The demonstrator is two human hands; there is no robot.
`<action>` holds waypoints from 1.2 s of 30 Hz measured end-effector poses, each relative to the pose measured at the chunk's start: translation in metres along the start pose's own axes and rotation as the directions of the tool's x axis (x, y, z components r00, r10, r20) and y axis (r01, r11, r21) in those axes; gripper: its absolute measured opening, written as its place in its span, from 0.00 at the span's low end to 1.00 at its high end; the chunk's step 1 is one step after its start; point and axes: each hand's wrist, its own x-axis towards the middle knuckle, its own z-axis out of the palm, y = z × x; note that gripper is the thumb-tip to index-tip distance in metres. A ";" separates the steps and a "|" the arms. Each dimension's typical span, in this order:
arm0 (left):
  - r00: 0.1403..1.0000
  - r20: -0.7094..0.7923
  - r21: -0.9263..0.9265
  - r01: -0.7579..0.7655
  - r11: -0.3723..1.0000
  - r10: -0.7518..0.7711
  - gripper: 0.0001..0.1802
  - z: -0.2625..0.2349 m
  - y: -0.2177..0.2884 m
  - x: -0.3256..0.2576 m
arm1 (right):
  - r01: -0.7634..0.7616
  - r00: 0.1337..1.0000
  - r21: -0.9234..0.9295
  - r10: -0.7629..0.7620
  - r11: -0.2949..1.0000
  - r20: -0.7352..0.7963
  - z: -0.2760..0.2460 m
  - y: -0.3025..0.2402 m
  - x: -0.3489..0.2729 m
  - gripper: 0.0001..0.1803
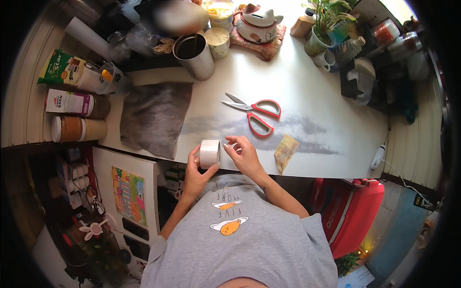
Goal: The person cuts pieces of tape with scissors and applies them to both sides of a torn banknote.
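A wide roll of pale packing tape (210,154) is held upright at the table's front edge by my left hand (196,172), its fingers and thumb around the roll. Close to the roll's right side is my right hand (242,154), fingers bent, with a small gap showing between thumb and forefinger and nothing visible in it. Beyond the hands lie scissors (254,113) with red and grey handles, blades spread and pointing to the upper left. A crumpled yellowish slip of paper like a banknote (286,152) rests to the right of my right hand.
A dark grey cloth (156,117) lies on the white table (331,125) at left. Jars (67,128), a steel tumbler (197,60), tubs and a white cat figurine (259,26) stand behind. A potted plant (319,41) is at back right; a red chair (355,216) stands below the table.
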 end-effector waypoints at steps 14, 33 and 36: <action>0.986 0.152 -0.319 0.114 0.941 -0.068 0.25 -0.013 -0.018 0.009 | 0.009 0.996 -0.277 0.015 0.961 0.083 0.016 -0.007 0.033 0.15; 0.975 0.224 -0.325 0.086 0.942 -0.011 0.19 -0.022 -0.036 0.042 | -0.044 0.998 -0.245 0.056 0.969 0.042 0.049 -0.001 0.066 0.10; 0.982 0.185 -0.228 -0.004 0.974 0.048 0.19 -0.019 -0.041 0.053 | 0.070 0.994 -0.330 -0.093 0.941 -0.057 0.051 0.002 0.070 0.08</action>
